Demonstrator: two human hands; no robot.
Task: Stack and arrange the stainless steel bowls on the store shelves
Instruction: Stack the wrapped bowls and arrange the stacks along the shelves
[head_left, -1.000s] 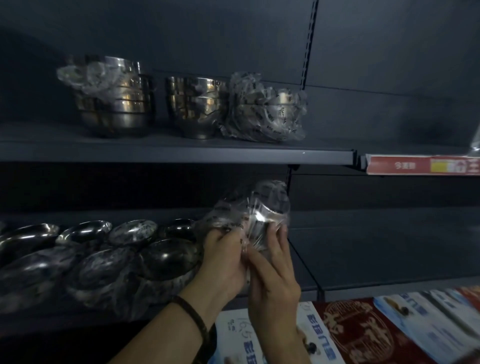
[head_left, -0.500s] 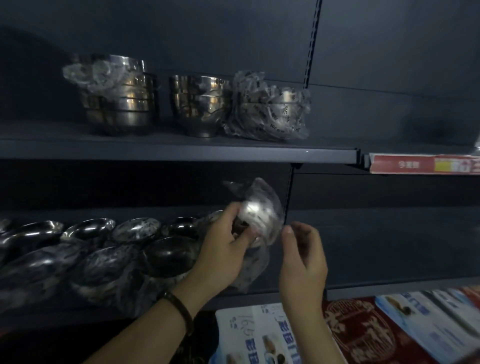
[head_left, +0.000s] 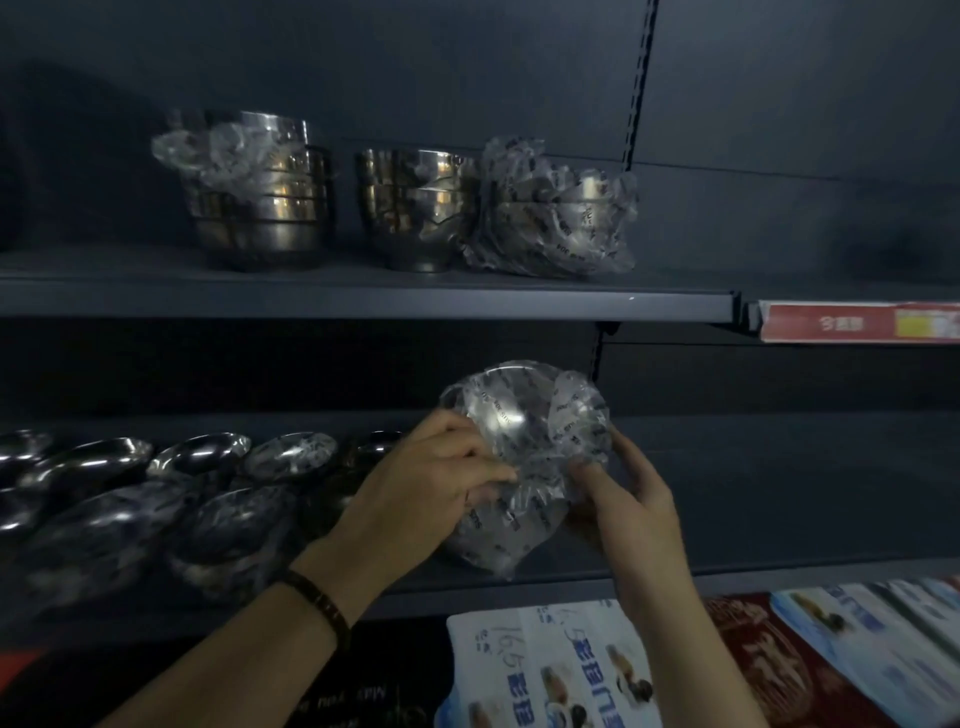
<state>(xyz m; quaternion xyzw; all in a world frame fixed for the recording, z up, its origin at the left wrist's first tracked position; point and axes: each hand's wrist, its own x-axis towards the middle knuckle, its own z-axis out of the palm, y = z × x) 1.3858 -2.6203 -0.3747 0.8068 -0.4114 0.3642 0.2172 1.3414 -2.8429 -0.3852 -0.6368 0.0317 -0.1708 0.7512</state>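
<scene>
Far left on the lower shelf (head_left: 779, 467) there's a crowd of loose bowls (head_left: 156, 493), lying tilted with their rims leaning toward me. Some are in printed plastic, and all are packed close together.

Up on the upper shelf (head_left: 363, 304) stands a tall stack (head_left: 265, 202) of steel bowls, upright, with crumpled plastic hanging off its top left. Just beside it to the right is a shorter second stack (head_left: 415, 208), bare metal. Touching that one is a bagged stack (head_left: 556, 218), all wrapped in clear printed film.

Down to my arms now: there's a dark wristband (head_left: 317, 605) on my left wrist. My left hand (head_left: 431, 483) is up in front of the lower shelf, fingers curled and bunched together, pinching the film on the left side of the wrapped bowl (head_left: 524, 431).

That bowl is in the air between my two hands, below the upper shelf's edge and in front of the lower shelf's opening. It's tilted, but through the film I cannot tell whether its inside or its underside faces me. Loose plastic hangs below it.

My right hand (head_left: 623, 493) takes the right side, fingers curled onto the film, thumb up against the bowl's edge.

Further right a red price strip (head_left: 857, 322) sits on the neighbouring shelf's edge. At the bottom right, printed packs (head_left: 571, 670) lie flat, blue-and-white and red.
</scene>
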